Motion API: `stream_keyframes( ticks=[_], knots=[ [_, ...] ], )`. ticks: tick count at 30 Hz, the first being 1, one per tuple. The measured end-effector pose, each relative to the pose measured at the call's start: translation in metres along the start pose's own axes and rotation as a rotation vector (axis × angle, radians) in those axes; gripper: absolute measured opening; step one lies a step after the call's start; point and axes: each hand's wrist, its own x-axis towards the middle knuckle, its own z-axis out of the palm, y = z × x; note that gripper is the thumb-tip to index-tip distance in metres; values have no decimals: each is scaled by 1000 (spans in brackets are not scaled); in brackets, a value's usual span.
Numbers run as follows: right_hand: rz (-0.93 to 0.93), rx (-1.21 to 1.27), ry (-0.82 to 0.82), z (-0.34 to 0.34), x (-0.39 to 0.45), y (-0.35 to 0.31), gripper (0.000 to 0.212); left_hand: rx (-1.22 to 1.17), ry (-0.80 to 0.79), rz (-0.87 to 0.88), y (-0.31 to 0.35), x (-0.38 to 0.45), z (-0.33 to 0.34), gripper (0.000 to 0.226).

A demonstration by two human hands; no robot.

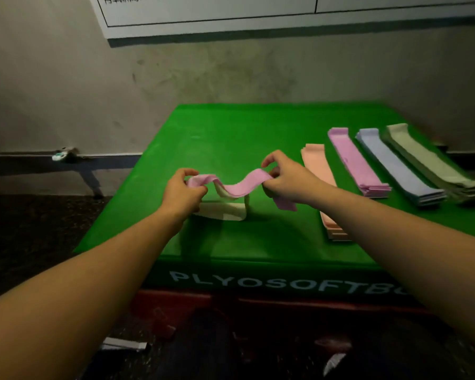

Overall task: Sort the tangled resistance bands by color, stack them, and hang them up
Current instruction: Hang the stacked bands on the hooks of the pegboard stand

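- Pink elastic loop band [242, 185], wavy, lifted above the box top
- Cream loop band [225, 211] slumped beneath it
- Flat stacks in a row: peach [320, 171], pink [357, 163], pale blue [395, 165], sage green [428, 163]

green box [231, 259] front face: "PLYOSOFTB…", cut off by arm | wall board [203, 12]: characters, partly cropped, unreadable

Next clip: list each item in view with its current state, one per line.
Pink band: held up, slack, between both hands.
Cream band: loose on box, unsorted.
Peach stack: flat.
Pink stack: flat.
Blue stack: flat.
Green stack: flat.
Left hand: pinching pink band.
Right hand: pinching pink band.
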Motion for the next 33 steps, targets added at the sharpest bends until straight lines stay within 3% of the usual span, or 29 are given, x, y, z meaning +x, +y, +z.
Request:
stream_keyframes(
  ticks=[3,8,11,14,18,24,28,30,33],
  knots=[
    [16,-125,-112,5,9,12,40,109,-71,11,-11,10,7,39],
    [23,-192,-155,3,16,19,18,127,-351,24,-5,19,-7,52],
    [41,-203,-179,-4,14,18,33,133,-456,30,6,21,-19,53],
    [51,-146,-215,-11,7,15,46,65,-420,35,20,19,-26,35],
    [-18,-71,-142,-21,-8,11,43,-3,-289,64,39,14,-22,12],
    [-83,34,50,-53,-39,9,19,-161,-205,54,72,-1,-4,7],
    [42,160,37,-83,-60,25,2,-303,-209,19,94,-8,17,10],
    [92,209,44,-98,-72,38,14,-332,-228,3,106,-11,31,18],
    [135,292,92,-120,-91,59,10,-355,-252,5,123,-15,59,14]
  ],
)
